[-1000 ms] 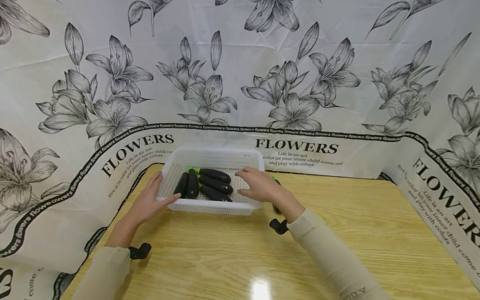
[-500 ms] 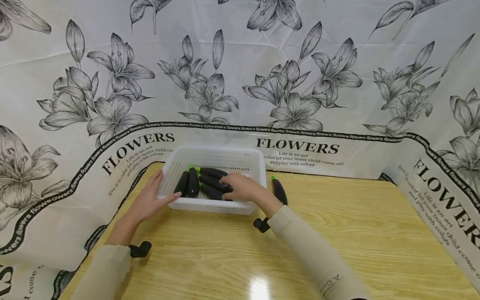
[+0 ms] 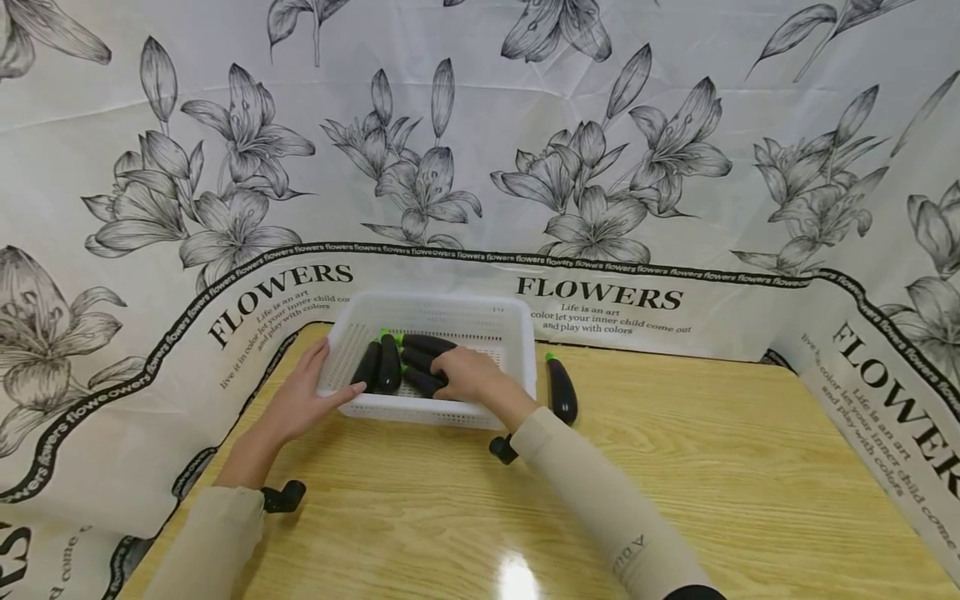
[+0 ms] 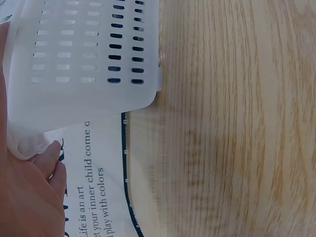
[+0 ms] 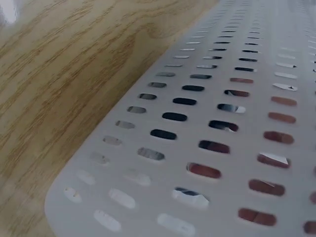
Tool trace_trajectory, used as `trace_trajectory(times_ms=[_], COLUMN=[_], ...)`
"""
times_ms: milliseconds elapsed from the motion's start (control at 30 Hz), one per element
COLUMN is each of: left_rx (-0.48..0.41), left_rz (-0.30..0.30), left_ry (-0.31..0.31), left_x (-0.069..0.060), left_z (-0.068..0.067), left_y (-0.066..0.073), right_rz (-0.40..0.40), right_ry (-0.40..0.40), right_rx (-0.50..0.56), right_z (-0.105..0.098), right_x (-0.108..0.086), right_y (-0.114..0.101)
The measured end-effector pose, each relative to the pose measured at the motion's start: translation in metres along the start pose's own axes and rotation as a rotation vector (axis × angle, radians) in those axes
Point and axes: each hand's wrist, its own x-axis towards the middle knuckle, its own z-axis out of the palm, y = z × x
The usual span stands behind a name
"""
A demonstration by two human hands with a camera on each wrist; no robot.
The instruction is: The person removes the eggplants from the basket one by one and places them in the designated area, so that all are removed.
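A white perforated plastic basket (image 3: 431,412) stands toward the back of the table with several dark eggplants (image 3: 390,367) lying inside. My left hand (image 3: 296,400) grips its left end, thumb over the front rim and fingers along the outer side. In the left wrist view, fingers (image 4: 47,160) curl around a corner of the basket (image 4: 79,94). My right hand (image 3: 472,377) reaches over the front rim, its thumb and fingers around the right end of the front eggplant (image 3: 422,381). The slotted wall (image 5: 163,148) mostly hides that hand in the right wrist view.
One more eggplant (image 3: 562,390) with a green stem lies on the wooden table (image 3: 712,467), just right of the basket. A flower-printed cloth (image 3: 450,208) hangs behind and around the table. Each wrist carries a small black camera mount (image 3: 285,497).
My right hand has moved left from above the basket's right part down onto the eggplants, uncovering the one outside. The left hand keeps its grip, and the basket stays in place.
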Motion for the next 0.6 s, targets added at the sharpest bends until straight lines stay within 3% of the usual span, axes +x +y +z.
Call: trace_trajectory(times_ms=[267,600], left_rx=[0.002,0.004], left_rz=[-0.001,-0.009], left_ry=[-0.006,-0.015], left_x=[-0.0003,0.0000], left_z=[-0.0005,-0.0007], left_y=[0.0019,0.0014], right_rz=[0.059,0.142], right_ry=[-0.015,-0.094], right_rx=[-0.033,-0.101], right_z=[0.0061,0.0062], right_x=[0.0036,0.0030], right_y=[0.0004,0.0000])
